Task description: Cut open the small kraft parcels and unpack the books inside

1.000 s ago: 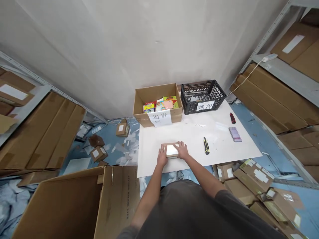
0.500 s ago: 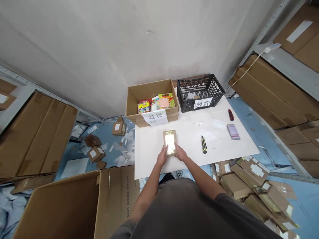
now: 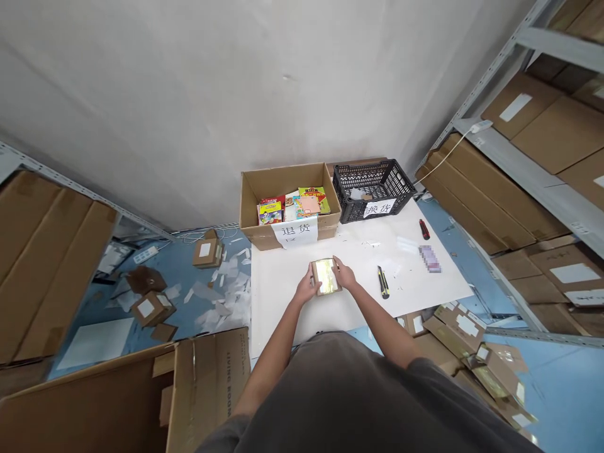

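Note:
A small taped cardboard box [image 3: 327, 277] with a shiny pale label is held between both hands over the near part of the white table [image 3: 278, 314]. My left hand [image 3: 307, 286] grips its left side, thumb on the top face. On the opposite side my right hand [image 3: 344, 274] is closed on it, fingers reaching toward the far corner. A black and yellow utility knife [image 3: 382, 282] lies to the right of the hands. Farther right are a red and black utility knife [image 3: 424, 229] and a blurred-out purple item [image 3: 430, 258].
Behind stands an open carton [image 3: 255, 236] of colourful booklets [image 3: 309, 205], beside a black plastic crate [image 3: 352, 212]; both carry paper signs. A large open carton [image 3: 212, 371] is at lower left. Cardboard boxes [image 3: 438, 343] and paper scraps [image 3: 231, 308] lie on the floor. Shelving flanks both sides.
The small box has been tilted and turned in my hands, and my right hand has moved up to its far corner. The camera view has shifted too.

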`<action>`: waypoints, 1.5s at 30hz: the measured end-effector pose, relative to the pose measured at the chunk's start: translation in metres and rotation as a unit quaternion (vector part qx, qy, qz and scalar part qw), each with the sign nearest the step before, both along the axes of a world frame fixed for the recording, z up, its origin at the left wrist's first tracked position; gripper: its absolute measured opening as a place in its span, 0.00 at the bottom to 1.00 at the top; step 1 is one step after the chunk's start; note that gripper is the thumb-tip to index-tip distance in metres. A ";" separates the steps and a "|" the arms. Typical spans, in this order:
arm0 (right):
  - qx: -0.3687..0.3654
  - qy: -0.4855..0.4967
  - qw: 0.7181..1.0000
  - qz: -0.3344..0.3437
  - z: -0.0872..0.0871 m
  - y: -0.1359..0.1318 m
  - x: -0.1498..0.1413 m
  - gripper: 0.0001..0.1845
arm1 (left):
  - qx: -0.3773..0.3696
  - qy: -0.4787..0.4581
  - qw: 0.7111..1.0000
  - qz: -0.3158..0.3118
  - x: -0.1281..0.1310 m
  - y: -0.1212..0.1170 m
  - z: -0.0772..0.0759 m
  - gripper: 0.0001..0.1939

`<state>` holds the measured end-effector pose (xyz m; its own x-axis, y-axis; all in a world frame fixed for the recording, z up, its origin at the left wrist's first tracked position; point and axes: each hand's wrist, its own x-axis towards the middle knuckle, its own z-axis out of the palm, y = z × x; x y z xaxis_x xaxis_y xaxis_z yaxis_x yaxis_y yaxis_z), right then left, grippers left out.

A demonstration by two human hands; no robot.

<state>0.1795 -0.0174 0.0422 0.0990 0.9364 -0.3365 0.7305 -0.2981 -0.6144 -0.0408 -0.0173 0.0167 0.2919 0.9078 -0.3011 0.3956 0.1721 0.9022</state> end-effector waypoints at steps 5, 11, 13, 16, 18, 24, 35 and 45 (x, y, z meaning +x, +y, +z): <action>-0.016 0.004 0.999 -0.051 -0.008 -0.002 -0.009 0.35 | 0.010 0.031 0.999 0.019 0.005 0.006 -0.006 0.40; 0.048 0.066 0.996 0.033 -0.025 -0.058 -0.010 0.45 | 0.085 0.011 0.995 -0.053 -0.003 -0.022 -0.022 0.39; 0.046 0.059 0.996 0.044 -0.026 -0.068 -0.010 0.48 | 0.077 -0.013 0.995 -0.067 -0.005 -0.023 -0.022 0.44; 0.037 0.050 0.998 0.012 -0.014 -0.059 -0.005 0.43 | 0.071 -0.040 0.995 -0.060 -0.006 -0.009 -0.013 0.46; 0.052 0.053 0.997 -0.010 -0.003 -0.041 0.002 0.39 | 0.061 -0.046 0.996 -0.046 -0.006 0.005 -0.005 0.47; -0.017 -0.029 0.999 -0.027 -0.010 -0.001 0.003 0.33 | 0.034 -0.006 0.999 -0.017 0.011 0.015 -0.022 0.44; -0.046 0.007 0.993 0.107 -0.041 -0.063 0.028 0.46 | 0.037 0.051 0.997 -0.043 0.002 -0.041 -0.051 0.46; 0.034 0.055 0.990 0.125 -0.015 -0.051 0.042 0.33 | 0.022 0.052 0.998 0.007 0.009 -0.047 -0.014 0.41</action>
